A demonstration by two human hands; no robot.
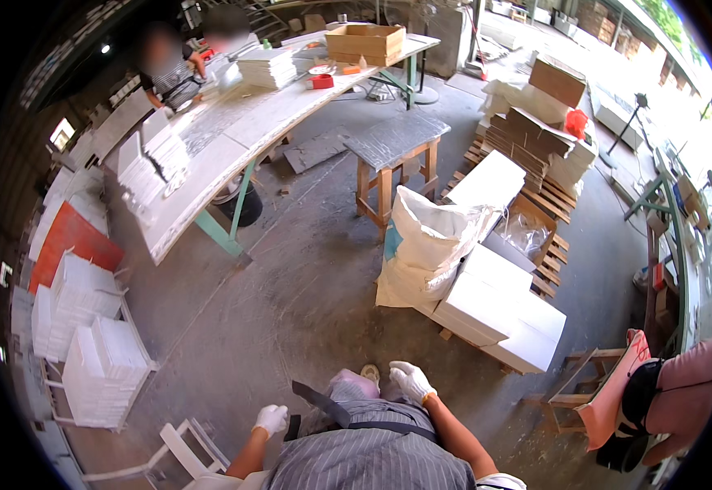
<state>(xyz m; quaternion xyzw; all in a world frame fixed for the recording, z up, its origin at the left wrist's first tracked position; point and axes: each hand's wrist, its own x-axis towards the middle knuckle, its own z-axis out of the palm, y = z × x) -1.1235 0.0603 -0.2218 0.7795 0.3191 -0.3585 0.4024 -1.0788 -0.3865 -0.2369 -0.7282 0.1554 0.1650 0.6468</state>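
My left hand [271, 419], in a white glove, hangs beside my left hip. Its fingers are loosely stretched and I see nothing in them. My right hand [411, 382], also gloved in white, is in front of my right thigh with its fingers out and nothing held. Between the hands, a dark strap [321, 403] sticks up from the belt at my waist. The closest thing ahead of my right hand is a stack of white boxes [499, 306] on a wooden pallet. A large white woven sack [425, 245] with an open top leans beside them.
A long worktable [241, 135] with green legs carries white slabs and a wooden box [364, 45]. A small wooden stand [397, 143] with a grey top is ahead. White stacks [102, 367] on a cart are left. Another person [691, 388] is at right, two more at far left.
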